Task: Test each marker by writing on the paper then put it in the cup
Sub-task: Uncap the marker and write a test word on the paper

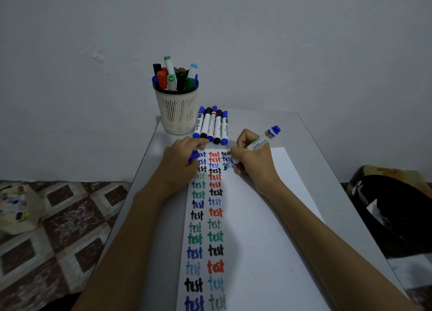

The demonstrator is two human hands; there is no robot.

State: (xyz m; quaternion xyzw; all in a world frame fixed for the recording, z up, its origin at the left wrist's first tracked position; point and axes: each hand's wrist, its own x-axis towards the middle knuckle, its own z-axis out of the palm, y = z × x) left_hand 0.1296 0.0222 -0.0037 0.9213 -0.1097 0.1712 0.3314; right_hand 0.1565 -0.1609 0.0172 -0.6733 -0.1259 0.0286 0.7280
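You are writing with the blue marker (261, 140) in your right hand (253, 164), fingers clenched around the lower barrel near the nib, its blue end pointing toward 1 o'clock. The tip is meeting the paper (261, 217) at the top of the third column of "test" words, though the fingers are hiding the nib itself.

Your left hand (181, 164) is resting on the sheet's upper left corner, pinning it, with its fingers curled around the blue cap (193, 156).

Five capped whiteboard markers (211, 125) are lying side by side at 12 o'clock from your hands, just beside the ribbed cream cup (176, 110), which is already crowded with markers.

The marker is looking light, stiff and smooth-barrelled, so it is likely needing only a gentle grip; taking hold low on the barrel is giving control. The paper is thin and is probably sliding easily on the grey table (149, 193), so keep holding it down.
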